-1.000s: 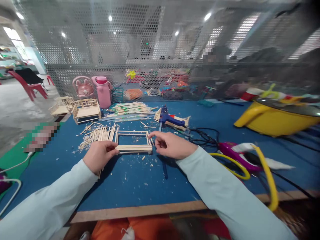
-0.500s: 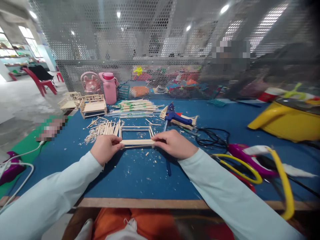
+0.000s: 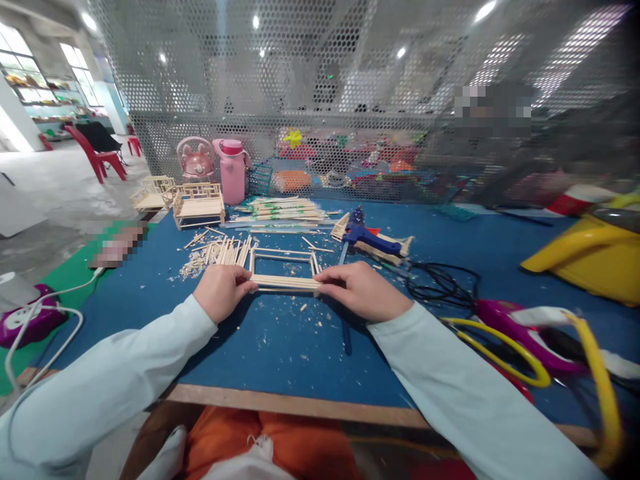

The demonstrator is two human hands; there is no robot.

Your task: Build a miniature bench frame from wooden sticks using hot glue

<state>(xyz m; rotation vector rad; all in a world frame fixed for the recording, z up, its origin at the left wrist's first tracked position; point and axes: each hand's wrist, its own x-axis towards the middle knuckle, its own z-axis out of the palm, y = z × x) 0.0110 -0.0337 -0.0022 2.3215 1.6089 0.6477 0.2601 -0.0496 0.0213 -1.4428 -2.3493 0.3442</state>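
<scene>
Between my hands stands a small rectangular frame of wooden sticks [image 3: 285,283], with several sticks lying side by side along its near edge. My left hand [image 3: 223,291] pinches the left end of that near side. At the right end, my right hand [image 3: 365,291] grips it between thumb and fingers. Just past my left hand lies a pile of loose wooden sticks [image 3: 234,251] and broken bits. A blue glue gun [image 3: 373,239] rests beyond my right hand, its nozzle side hidden against a wooden piece.
Two finished-looking stick models [image 3: 199,207] stand at the back left, near a pink bottle [image 3: 233,175]. Bundled sticks [image 3: 287,209] lie behind the frame. On the right are a black cable [image 3: 440,283], a purple power strip [image 3: 525,333] and a yellow container [image 3: 590,257]. A perforated metal screen [image 3: 320,80] closes the back.
The whole view has shifted, so things appear farther right. Both hands keep their hold on the stick frame, with little visible change in grip.
</scene>
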